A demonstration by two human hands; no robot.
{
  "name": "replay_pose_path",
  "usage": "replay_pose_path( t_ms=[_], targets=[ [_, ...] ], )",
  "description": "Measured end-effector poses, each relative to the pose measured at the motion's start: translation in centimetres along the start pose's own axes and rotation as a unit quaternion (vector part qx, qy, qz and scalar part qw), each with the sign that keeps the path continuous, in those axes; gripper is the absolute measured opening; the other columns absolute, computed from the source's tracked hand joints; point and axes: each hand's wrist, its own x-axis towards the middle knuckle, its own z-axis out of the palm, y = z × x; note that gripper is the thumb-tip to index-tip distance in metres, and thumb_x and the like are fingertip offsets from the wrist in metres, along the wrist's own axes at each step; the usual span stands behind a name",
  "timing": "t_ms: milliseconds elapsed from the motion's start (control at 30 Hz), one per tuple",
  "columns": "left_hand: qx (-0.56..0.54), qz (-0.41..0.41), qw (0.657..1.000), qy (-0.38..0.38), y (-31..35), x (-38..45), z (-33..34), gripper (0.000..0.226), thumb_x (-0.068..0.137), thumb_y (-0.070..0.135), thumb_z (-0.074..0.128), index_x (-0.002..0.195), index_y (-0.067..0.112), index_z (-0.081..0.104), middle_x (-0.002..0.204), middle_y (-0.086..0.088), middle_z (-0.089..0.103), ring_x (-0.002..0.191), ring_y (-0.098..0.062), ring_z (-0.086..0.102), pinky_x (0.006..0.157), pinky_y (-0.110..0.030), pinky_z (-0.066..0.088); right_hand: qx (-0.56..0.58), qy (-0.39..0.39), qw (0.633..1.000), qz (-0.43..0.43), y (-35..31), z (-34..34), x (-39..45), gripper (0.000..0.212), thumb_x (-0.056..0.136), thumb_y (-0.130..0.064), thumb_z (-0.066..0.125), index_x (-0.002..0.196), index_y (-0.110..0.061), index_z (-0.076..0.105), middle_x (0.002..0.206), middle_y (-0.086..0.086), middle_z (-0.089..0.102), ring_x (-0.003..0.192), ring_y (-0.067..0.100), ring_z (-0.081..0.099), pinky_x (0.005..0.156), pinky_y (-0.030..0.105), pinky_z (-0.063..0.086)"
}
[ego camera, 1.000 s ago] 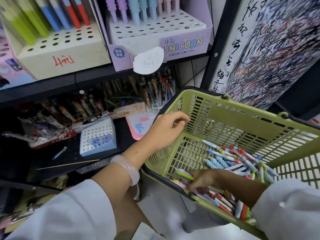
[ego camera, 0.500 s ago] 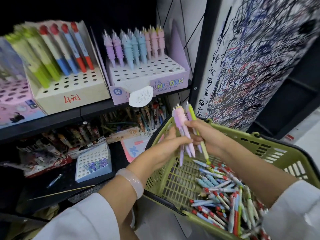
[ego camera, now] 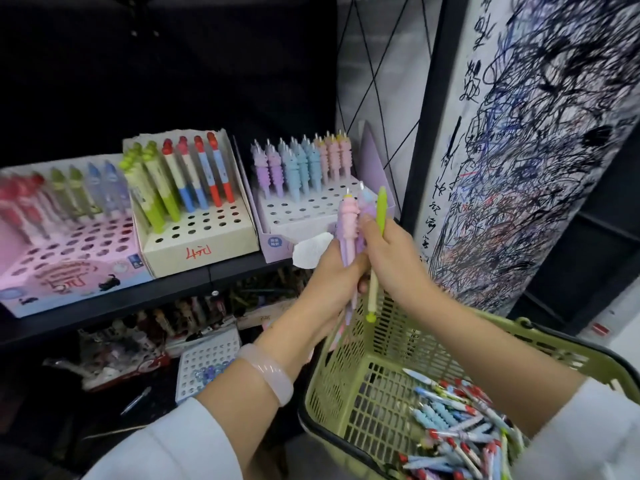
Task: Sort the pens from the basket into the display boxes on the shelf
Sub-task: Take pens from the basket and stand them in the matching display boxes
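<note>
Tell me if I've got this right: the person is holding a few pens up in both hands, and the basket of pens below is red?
Not quite. The head view shows the basket is green, not red. The rest holds: the left hand and right hand grip a few pens together, raised above the basket.

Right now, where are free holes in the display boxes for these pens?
Unicorn box: front rows bare, back row full. Cream box: open holes ahead of the green, blue and red pens. Pink box: front half open. Basket: bare near wall, pens crowd the right.
</note>
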Motion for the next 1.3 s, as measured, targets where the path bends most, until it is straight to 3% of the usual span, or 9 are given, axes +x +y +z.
replay_pose_path(
  t_ms=[167, 300, 433, 567, 800, 933, 1033, 1200, 1300],
  targets=[
    [-0.021, 0.008, 0.999, 0.025, 1.7, 0.0, -2.2, 0.013, 0.097, 0.018, 0.047, 0.086, 0.019, 0.055, 0.047, 0.008, 0.054, 0.04, -0.005, 0.046, 0.039, -0.015, 0.038, 0.048, -0.036, 0.998, 0.031, -2.4, 1.6, 2.4, 0.035, 0.1, -0.033, 0.033, 0.102, -0.008, 0.057, 0.093, 0.011, 0.058, 0.089, 0.025, 0.057, 0.08, 0.036, 0.045],
    [-0.052, 0.0, 0.997, 0.054, 3.0, 0.0, -4.7, 0.011, 0.093, 0.019, 0.054, 0.087, 0.015, 0.063, 0.059, 0.006, 0.068, 0.055, -0.005, 0.064, 0.052, -0.016, 0.052, 0.107, -0.13, 0.982, 0.091, -3.3, 3.6, 3.2, 0.038, 0.1, -0.045, 0.025, 0.098, -0.027, 0.058, 0.095, -0.007, 0.061, 0.083, -0.006, 0.059, 0.075, 0.008, 0.042],
    [-0.09, -0.046, 0.991, 0.091, 4.2, 0.3, -7.4, 0.017, 0.09, 0.013, 0.057, 0.075, 0.007, 0.058, 0.052, -0.004, 0.062, 0.055, -0.012, 0.061, 0.07, -0.025, 0.051, 0.064, -0.17, 0.98, 0.079, -4.6, 5.7, 4.0, 0.049, 0.098, -0.052, 0.019, 0.128, -0.027, 0.049, 0.129, 0.001, 0.05, 0.113, 0.009, 0.046, 0.091, 0.02, 0.029],
    [-0.111, -0.054, 0.987, 0.105, 5.4, 0.0, -9.5, 0.007, 0.09, 0.008, 0.057, 0.09, 0.003, 0.062, 0.086, -0.024, 0.055, 0.083, -0.028, 0.052, 0.087, -0.043, 0.045, 0.065, -0.151, 0.985, 0.048, -5.5, 7.9, 4.4, 0.053, 0.098, -0.05, 0.021, 0.14, -0.021, 0.038, 0.138, 0.0, 0.044, 0.115, 0.009, 0.042, 0.091, 0.022, 0.026],
    [-0.054, -0.03, 0.987, 0.151, 6.1, -0.6, -13.3, 0.009, 0.09, 0.015, 0.059, 0.083, 0.01, 0.063, 0.05, 0.006, 0.062, 0.054, -0.007, 0.061, 0.053, -0.016, 0.048, 0.093, -0.204, 0.974, 0.027, -6.9, 11.3, 5.2, 0.058, 0.098, -0.052, 0.016, 0.145, -0.022, 0.026, 0.141, -0.003, 0.041, 0.124, 0.004, 0.041, 0.094, 0.017, 0.028],
    [-0.088, -0.027, 0.978, 0.188, 6.8, -1.0, -16.3, 0.011, 0.09, 0.015, 0.059, 0.092, 0.005, 0.064, 0.059, 0.003, 0.068, 0.057, -0.007, 0.063, 0.055, -0.015, 0.05, -0.01, -0.076, 0.975, -0.207, -7.8, 11.8, 4.3, 0.039, 0.098, -0.025, 0.043, 0.136, -0.015, 0.039, 0.109, -0.01, 0.05, 0.086, -0.003, 0.054, 0.073, 0.013, 0.044],
    [-0.119, -0.015, 0.973, 0.197, 7.2, -1.8, -17.9, 0.009, 0.09, 0.012, 0.057, 0.089, 0.008, 0.064, 0.066, 0.0, 0.069, 0.058, -0.005, 0.065, 0.055, -0.016, 0.05, -0.206, -0.042, 0.87, -0.446, -7.2, 12.2, 4.3, 0.033, 0.085, -0.002, 0.06, 0.118, -0.005, 0.058, 0.115, 0.014, 0.055, 0.093, 0.025, 0.059, 0.067, 0.034, 0.053],
    [-0.147, -0.008, 0.973, 0.176, 7.7, -3.2, -19.3, 0.009, 0.091, 0.008, 0.055, 0.092, 0.006, 0.063, 0.064, -0.002, 0.068, 0.052, -0.005, 0.062, 0.049, -0.014, 0.047, -0.258, -0.009, 0.787, -0.561, -8.3, 14.0, 4.2, 0.011, 0.079, -0.002, 0.061, 0.089, 0.0, 0.068, 0.095, 0.013, 0.068, 0.081, 0.028, 0.066, 0.051, 0.035, 0.055],
    [-0.103, -0.014, 0.973, 0.207, 7.9, -3.9, -21.4, 0.011, 0.091, 0.014, 0.056, 0.086, 0.006, 0.063, 0.059, -0.006, 0.062, 0.045, -0.006, 0.053, 0.046, -0.017, 0.042, -0.254, -0.042, 0.807, -0.531, -8.8, 15.0, 4.8, 0.013, 0.078, 0.001, 0.068, 0.091, 0.0, 0.067, 0.091, 0.01, 0.069, 0.077, 0.025, 0.065, 0.056, 0.035, 0.055]
  ],
)
